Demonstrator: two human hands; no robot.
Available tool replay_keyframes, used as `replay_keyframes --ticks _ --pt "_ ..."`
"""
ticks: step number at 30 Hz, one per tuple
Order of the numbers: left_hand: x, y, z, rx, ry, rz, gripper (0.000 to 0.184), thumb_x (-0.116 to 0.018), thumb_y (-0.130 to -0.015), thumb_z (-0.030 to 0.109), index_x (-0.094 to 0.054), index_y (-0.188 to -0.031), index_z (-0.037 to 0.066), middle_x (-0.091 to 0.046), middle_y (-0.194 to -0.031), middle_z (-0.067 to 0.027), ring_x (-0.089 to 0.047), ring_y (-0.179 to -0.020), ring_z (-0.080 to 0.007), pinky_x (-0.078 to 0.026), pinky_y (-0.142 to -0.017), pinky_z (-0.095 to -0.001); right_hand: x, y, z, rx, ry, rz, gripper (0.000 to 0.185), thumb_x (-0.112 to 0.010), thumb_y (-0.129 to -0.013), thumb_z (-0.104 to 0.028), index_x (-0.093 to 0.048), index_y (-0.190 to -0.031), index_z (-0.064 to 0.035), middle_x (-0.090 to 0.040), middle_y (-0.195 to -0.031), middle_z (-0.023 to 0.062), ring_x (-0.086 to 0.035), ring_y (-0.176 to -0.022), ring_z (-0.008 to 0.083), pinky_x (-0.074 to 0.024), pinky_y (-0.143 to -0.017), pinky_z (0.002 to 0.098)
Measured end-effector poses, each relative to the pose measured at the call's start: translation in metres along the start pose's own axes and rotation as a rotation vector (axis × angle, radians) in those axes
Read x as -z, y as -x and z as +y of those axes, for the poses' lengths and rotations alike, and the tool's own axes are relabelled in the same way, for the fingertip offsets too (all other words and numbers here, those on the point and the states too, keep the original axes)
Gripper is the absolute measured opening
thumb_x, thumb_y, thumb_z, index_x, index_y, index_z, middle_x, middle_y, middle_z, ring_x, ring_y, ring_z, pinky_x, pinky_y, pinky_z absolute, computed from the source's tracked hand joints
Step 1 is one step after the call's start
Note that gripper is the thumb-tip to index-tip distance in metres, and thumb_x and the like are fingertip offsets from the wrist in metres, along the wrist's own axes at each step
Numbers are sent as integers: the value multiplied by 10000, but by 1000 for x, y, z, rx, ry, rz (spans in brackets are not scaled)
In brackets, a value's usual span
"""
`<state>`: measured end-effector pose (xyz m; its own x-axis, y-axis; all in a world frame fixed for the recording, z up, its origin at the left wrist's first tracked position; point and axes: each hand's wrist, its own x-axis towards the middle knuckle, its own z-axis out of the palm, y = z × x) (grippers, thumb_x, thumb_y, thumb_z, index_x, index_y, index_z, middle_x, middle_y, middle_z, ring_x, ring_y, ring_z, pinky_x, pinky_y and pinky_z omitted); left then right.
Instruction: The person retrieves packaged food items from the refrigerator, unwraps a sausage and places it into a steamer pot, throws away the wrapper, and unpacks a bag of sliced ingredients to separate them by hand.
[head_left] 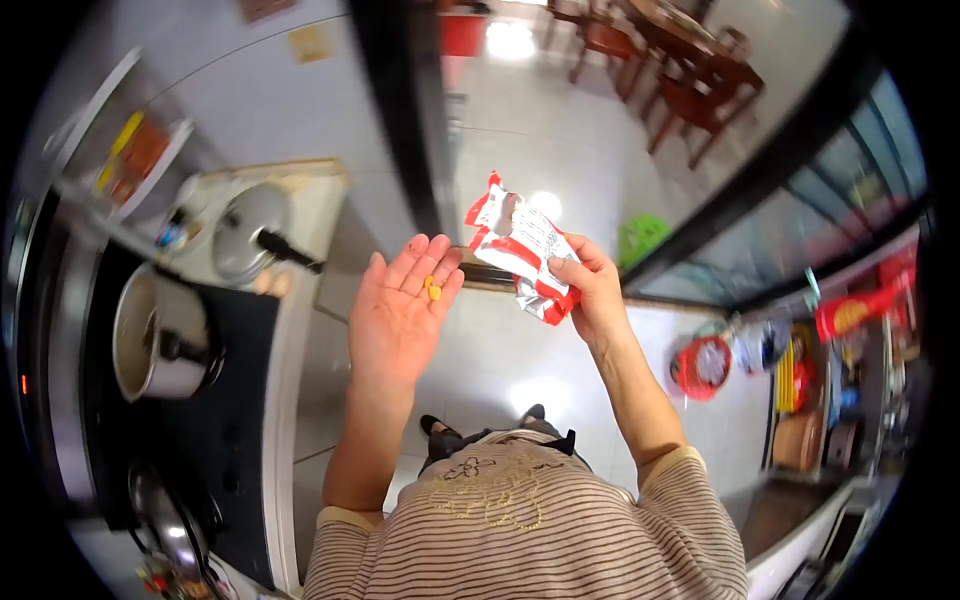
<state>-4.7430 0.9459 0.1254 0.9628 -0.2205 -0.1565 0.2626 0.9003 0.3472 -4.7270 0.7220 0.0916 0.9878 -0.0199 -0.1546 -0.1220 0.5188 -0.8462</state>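
My left hand [400, 310] is palm up with its fingers stretched out, and a small yellow piece [433, 289] lies on it near the base of the fingers. To its right, my right hand [596, 290] grips a red and white packet [522, 247], thumb on the printed face. The packet tilts up toward the left hand, its upper end close to the left fingertips but apart from them. What is inside the packet cannot be seen.
On the left, a pot [150, 335] stands on the black stove [240, 400], with a pan lid [250, 232] on the counter beyond. Glass doors frame a doorway ahead, wooden chairs [700, 100] past it. A red basket [700, 367] and shelves are at the right.
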Motion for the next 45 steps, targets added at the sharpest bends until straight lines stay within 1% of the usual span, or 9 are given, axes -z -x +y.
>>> replay_keyframes --ticks 7,11,18,19,22,24,32,40,45 --pt "-74 -65 -232 465 -102 -41 383 -413 -934 224 -415 -1210 -41 -414 -1313 -214 -362 -1256 -345 -291 -1065 -439 227 79 -73 205 -80 412 295 -601 -790 -1 -559 -1082 8 -638 -968 82 -618 -828 137 -504 -758 272" --pt "-69 -69 -349 668 -398 -336 465 -460 -850 81 -365 -1290 -36 -413 -1317 -164 -366 -1258 -273 -284 -1061 -371 301 138 -60 390 -138 608 288 -624 -805 -42 -560 -1080 13 -639 -964 74 -614 -819 122 -500 -750 260" --pt "-71 -13 -530 886 -861 -657 371 -516 -875 83 -458 -1230 -7 -552 -1151 -70 -517 -1011 -111 -403 -867 -259 389 245 -28 526 -213 1050 265 -595 -827 -32 -551 -1084 16 -624 -973 68 -593 -836 108 -484 -767 250" --pt "-68 -12 -549 906 -889 -657 291 -553 -878 97 -517 -1153 11 -599 -1047 -31 -530 -885 -59 -409 -755 -215 395 254 -23 536 -229 1105 264 -593 -830 -32 -549 -1086 16 -623 -973 66 -591 -837 107 -483 -771 250" --pt "-84 -23 -620 967 -913 -640 329 -626 -825 75 -527 -1132 16 -617 -983 -30 -546 -843 -69 -401 -742 -216 445 265 -44 564 -253 1229 262 -582 -837 -16 -543 -1093 15 -625 -965 58 -593 -839 111 -479 -786 251" --pt "-82 -23 -665 966 -906 -679 302 -617 -823 41 -534 -1111 7 -616 -941 -29 -530 -758 -62 -395 -671 -202 487 272 -37 625 -229 1231 275 -598 -836 -21 -538 -1104 -2 -625 -975 64 -609 -819 119 -527 -655 248" --pt "-66 -96 -870 989 -1074 -534 202 -606 -767 7 -588 -967 20 -590 -802 -7 -504 -611 -66 -393 -536 -208 660 250 -70 330 -282 1392 327 -634 -812 -72 -539 -1113 11 -603 -967 69 -572 -801 110 -477 -654 256" --pt "63 -202 -1043 840 -1438 -271 266 -600 -721 -36 -577 -980 20 -606 -816 -30 -524 -575 -86 -399 -462 -194 776 238 42 0 -308 1464 260 -648 -794 -109 -582 -1027 -15 -586 -846 19 -543 -747 96 -452 -664 241" --pt "147 -235 -1144 899 -1570 -261 344 -605 -717 -23 -563 -1058 8 -596 -810 -39 -544 -588 -98 -428 -456 -212 868 211 102 -92 69 1382 394 -644 -766 -118 -524 -1136 -52 -607 -963 127 -621 -810 254 -484 -751 328"
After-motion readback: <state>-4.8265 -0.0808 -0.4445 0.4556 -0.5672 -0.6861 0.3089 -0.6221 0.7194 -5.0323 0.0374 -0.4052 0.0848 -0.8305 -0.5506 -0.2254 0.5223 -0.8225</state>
